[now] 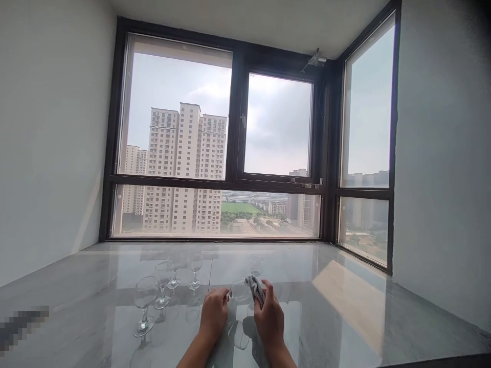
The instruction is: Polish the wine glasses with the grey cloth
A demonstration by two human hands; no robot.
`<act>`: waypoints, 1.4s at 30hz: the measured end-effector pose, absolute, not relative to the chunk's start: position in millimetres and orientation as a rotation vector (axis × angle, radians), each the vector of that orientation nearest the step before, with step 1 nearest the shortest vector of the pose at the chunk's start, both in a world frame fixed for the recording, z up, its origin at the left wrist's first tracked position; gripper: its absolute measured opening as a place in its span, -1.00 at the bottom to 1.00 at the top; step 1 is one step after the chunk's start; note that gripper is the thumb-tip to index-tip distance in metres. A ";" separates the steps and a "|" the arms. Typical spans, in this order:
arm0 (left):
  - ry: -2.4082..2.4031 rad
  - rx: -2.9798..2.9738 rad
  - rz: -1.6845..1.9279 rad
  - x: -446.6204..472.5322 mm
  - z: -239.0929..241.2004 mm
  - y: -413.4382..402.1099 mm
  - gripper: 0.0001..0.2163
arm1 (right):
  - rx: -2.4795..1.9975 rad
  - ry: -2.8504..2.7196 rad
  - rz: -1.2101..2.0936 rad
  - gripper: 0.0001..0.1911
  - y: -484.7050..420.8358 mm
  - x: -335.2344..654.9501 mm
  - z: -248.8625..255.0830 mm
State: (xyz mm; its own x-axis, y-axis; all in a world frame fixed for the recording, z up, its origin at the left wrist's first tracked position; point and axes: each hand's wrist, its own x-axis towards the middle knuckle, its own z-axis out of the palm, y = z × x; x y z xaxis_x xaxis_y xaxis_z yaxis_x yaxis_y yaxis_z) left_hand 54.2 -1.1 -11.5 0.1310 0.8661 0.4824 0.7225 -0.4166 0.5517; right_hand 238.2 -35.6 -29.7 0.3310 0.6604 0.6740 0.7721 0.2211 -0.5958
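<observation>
My left hand (215,308) is closed around the stem end of a clear wine glass (240,290), which is tilted on its side with its bowl towards the right. A grey cloth (254,289) is bunched in my right hand (269,316), its folds at the rim of the glass. Further back stands another stemmed glass (257,263), its lower part hidden behind the cloth and glass. Below my hands a round glass outline shows on the shiny surface; I cannot tell whether it is only a reflection.
Several clear stemmed glasses stand upright left of my hands, the nearest glass (144,292) at the front. All rest on a glossy grey sill (330,327) with strong reflections. Dark-framed windows (230,182) rise behind, between a left wall (53,153) and right wall (441,168).
</observation>
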 end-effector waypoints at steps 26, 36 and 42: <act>0.993 1.183 1.423 59.6 -6.6 12.3 -0.34 | -1.428 -1.768 0.098 -0.18 -46.6 228.5 -24.7; 1.327 1.605 1.470 55.0 -18.8 16.7 -0.55 | -1.237 -1.745 0.017 -0.17 -45.3 226.8 -33.0; 1.382 1.646 1.417 55.2 -24.5 21.2 -0.67 | -1.275 -1.930 0.088 -0.07 -45.9 221.6 -33.9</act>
State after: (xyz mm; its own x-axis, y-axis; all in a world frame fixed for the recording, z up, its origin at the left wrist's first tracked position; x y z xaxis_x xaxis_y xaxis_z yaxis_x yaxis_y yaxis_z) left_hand 55.2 21.2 -24.5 -0.0895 0.9284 0.3606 0.3371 -0.3124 0.8881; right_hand 221.6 -45.9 -33.9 -0.1682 0.7982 0.5784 0.7421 0.4887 -0.4587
